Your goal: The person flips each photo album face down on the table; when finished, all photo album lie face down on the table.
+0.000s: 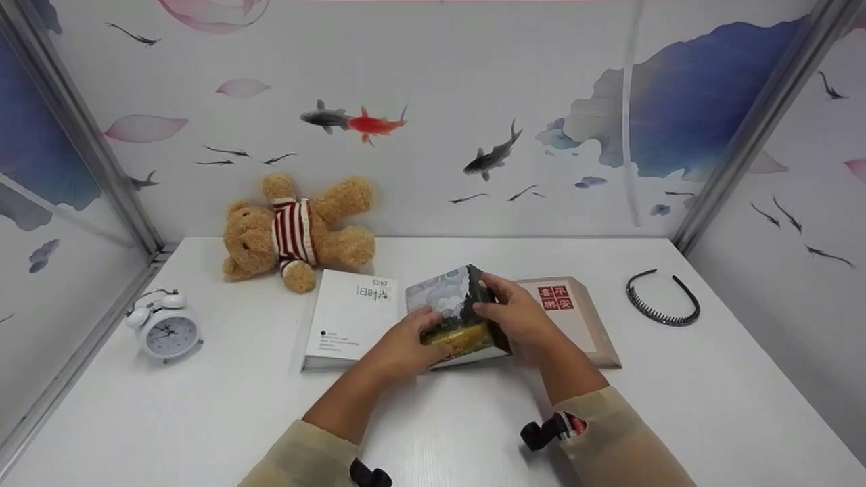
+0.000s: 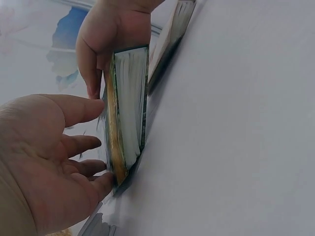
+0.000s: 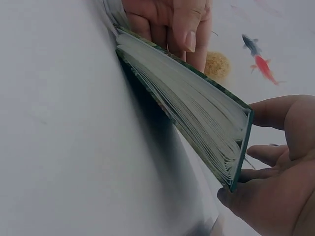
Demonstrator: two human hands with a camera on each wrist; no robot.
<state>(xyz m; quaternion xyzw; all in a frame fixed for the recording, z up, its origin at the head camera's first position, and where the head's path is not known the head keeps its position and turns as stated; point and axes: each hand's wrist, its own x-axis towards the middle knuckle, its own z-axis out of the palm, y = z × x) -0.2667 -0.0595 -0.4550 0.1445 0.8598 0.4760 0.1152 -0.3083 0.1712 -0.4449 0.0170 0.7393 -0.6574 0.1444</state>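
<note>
A thick photo album [image 1: 450, 297] with a painted landscape cover is tilted between both hands, its spine side raised off the table. The right hand [image 1: 521, 314] grips it by the spine, with fingers at both edges in the right wrist view. Against the painted cover rest the fingertips of the left hand [image 1: 409, 341]; its fingers are only slightly bent. Page edges [image 3: 187, 108] show between the covers. Left of the album lies a white book [image 1: 352, 314], and partly behind the right hand lies a tan-edged book [image 1: 575, 318] with a red square print.
A teddy bear [image 1: 294, 233] in a striped shirt lies at the back left of the white table [image 1: 446, 433]. A white alarm clock [image 1: 166, 328] stands at the left. At the right is a black headband [image 1: 663, 301]. Printed wall panels enclose the back and sides.
</note>
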